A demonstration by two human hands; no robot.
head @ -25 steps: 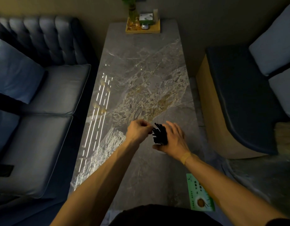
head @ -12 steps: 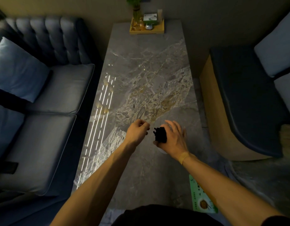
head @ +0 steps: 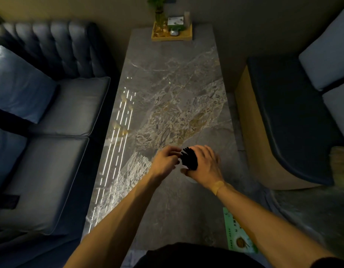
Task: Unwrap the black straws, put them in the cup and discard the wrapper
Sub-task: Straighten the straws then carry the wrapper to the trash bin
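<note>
Over the near half of the marble table [head: 167, 74], between the blue sofa [head: 57, 113] and the bench seat [head: 283, 122], we are working with both hands close together. Our left hand [head: 164, 163] is curling its fingers in at the top of the black straws [head: 189, 158], apparently pinching at the clear wrapper; the film itself is too faint to make out, so we cannot tell what the fingertips are actually holding. Our right hand [head: 205, 166] is wrapping around the bundle from the side and holding it upright. A pale rim beneath this hand may be the cup; unclear. We are judging the straws light, thin, stiff but crushable, and slippery as a loose bundle, so gripping mid-length around all of them seems safest.
</note>
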